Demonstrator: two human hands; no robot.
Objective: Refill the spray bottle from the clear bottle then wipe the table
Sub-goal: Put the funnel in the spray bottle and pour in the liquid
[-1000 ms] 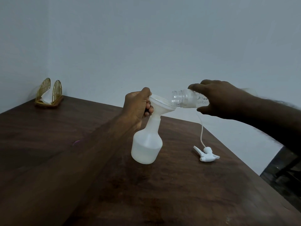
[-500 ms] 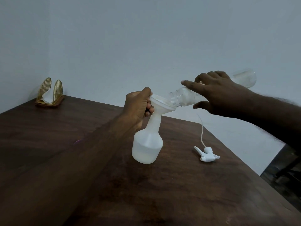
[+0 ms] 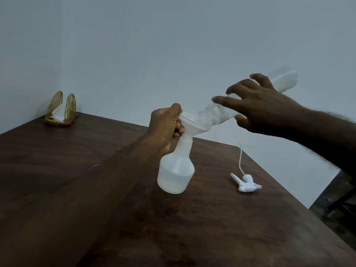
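dark counter (image 3: 212, 228): left hand (image 3: 165, 126) pinches funnel (image 3: 194, 122) steady on spray bottle (image 3: 176, 174); right hand (image 3: 258, 108) grips clear bottle (image 3: 283, 79), tipped mouth-down so it pours.

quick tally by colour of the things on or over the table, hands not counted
white: 3 - spray bottle, funnel, trigger sprayer head
clear: 1 - clear bottle
gold: 1 - napkin holder
total: 5
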